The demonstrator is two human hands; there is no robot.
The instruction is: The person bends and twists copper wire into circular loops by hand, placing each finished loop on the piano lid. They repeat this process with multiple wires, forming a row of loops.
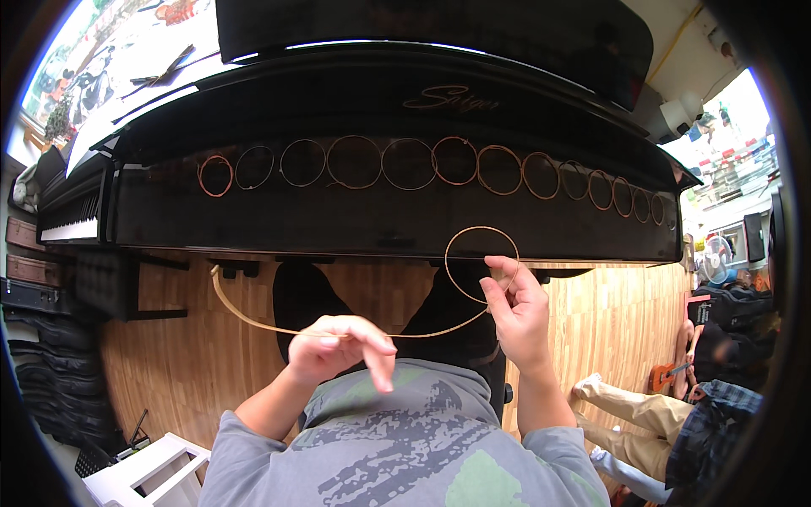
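Between my hands runs a thin golden guitar string (431, 335). My left hand (340, 346) pinches it between thumb and forefinger, with the other fingers loosely curled. Past that hand, its free end curves up and left toward the piano's front edge. My right hand (517, 313) closes on the string where it bends into a single round loop, which stands in front of the black piano lid (338, 224). On the lid lies a row of several coiled strings, among them a copper-coloured coil (215, 176), a silvery coil (408, 164) and a golden coil (499, 170).
Piano keys (72, 228) show at the far left, beside a black padded bench (110, 283). A white stool (152, 473) stands at lower left. On the right, a person in tan trousers (638, 406) is near a small orange guitar (667, 374). Wooden flooring (608, 321) lies below.
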